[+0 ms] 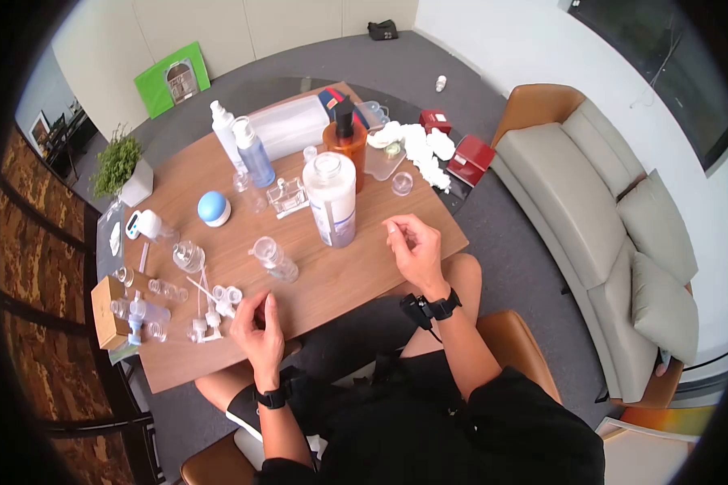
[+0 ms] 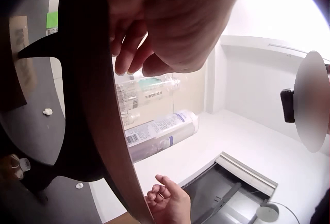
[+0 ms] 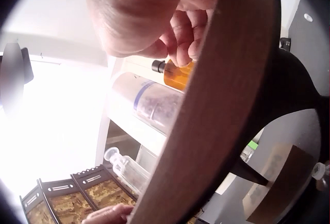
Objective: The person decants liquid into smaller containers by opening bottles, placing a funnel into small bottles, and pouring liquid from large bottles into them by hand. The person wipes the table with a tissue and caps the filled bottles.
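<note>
Both hands [image 1: 259,333] [image 1: 418,252] loosely curled, well apart, forearms [image 1: 287,432] [image 1: 471,352] angled forward

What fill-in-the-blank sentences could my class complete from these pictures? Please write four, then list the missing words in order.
1. The left hand and right hand both hold ____.
2. The white pump tops lie closer to the ____ hand than to the other.
3. The amber bottle has a ____ pump on top.
4. The green plant grows in a ____ pot.

Missing words: nothing; left; black; white.
</note>
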